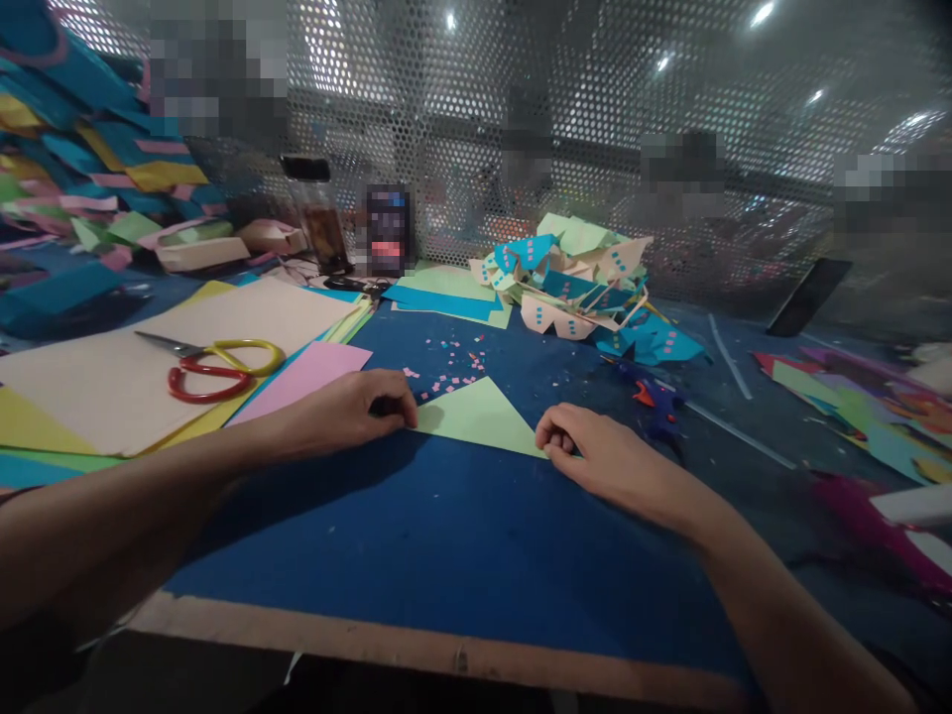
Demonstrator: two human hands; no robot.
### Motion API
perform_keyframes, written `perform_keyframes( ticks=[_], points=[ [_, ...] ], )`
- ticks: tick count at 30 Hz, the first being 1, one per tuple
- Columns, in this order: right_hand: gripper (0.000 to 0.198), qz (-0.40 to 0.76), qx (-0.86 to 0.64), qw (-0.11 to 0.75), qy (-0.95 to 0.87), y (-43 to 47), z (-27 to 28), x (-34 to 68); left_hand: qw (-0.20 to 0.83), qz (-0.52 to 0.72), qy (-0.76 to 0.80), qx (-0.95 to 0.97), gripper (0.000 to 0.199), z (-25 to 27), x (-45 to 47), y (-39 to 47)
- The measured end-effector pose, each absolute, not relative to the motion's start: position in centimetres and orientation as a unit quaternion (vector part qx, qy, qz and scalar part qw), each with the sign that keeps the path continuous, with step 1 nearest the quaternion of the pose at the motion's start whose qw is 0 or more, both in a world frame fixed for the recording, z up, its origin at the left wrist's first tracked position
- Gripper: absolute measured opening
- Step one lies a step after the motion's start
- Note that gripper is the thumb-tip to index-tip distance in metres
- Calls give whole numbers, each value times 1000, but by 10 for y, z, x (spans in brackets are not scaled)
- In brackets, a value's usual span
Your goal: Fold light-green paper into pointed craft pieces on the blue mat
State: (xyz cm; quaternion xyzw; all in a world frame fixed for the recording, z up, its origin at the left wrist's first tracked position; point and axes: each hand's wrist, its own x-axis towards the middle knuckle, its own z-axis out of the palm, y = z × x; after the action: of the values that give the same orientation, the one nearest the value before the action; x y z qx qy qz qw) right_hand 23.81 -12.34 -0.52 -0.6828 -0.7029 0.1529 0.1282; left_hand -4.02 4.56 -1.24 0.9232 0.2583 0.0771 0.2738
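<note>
A light green paper triangle [480, 418] lies on the blue tabletop, its long edge toward me and its point away. My left hand [357, 407] pinches its left corner between thumb and curled fingers. At the right corner, my right hand [587, 441] is closed on the paper in the same way. Tiny pink and blue paper squares [450, 382] are scattered just beyond the triangle. A pink sheet [312, 372] lies beside my left hand. Scissors with red and yellow handles [223, 367] rest on a stack of cream paper [111, 382] to the left.
Folded paper boats [572, 283] are heaped at the back. A blue glue gun [654, 397] and clear glue sticks [736, 433] lie right, near a magenta tool [878, 516]. A bottle [323, 223] and phone [388, 230] stand by the perforated metal screen [446, 109]. The table has a wooden front edge [372, 645].
</note>
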Motion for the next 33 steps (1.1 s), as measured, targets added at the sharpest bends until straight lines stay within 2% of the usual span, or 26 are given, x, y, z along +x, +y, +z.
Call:
perform_keyframes(
  ticks=[9,21,33],
  points=[
    [18,147,-678,140,-706,-121,-12,241,288,30,250,924,15,-8,-50,60],
    [18,166,-693,107,-694,-122,-5,239,270,8,262,927,13,-3,-56,69],
    [23,179,-682,116,-700,-124,-11,246,317,-1,252,914,12,2,-57,74]
  ],
)
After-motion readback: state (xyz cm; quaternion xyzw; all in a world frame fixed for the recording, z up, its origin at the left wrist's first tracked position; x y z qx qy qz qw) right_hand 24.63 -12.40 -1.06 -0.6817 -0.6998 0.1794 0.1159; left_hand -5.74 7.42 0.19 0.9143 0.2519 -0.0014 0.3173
